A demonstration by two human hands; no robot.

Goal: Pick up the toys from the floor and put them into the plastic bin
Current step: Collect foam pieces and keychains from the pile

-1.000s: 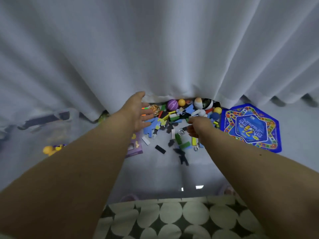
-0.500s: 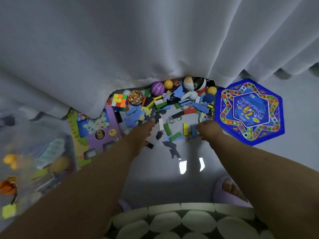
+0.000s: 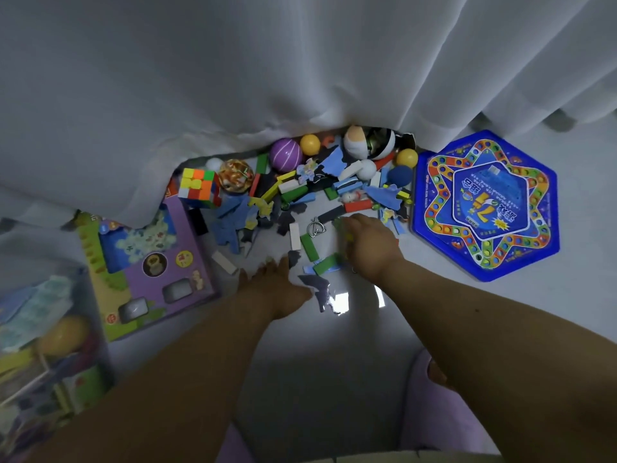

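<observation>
Mostly untouched, the heap of small coloured blocks, balls & foam bits (image 3: 320,195) lies centre frame. Right hand (image 3: 369,243) curls on the pile w/ some yellow pieces, prob. gathering. Left hand (image 3: 273,285) fingers spread, empty, nearby. Clear plastic bin (image 3: 40,345) lower left.

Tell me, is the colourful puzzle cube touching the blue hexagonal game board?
Apart. The head view shows the puzzle cube at the left of the toy pile and the hexagonal game board at its right, with scattered blocks and balls between them.
</observation>
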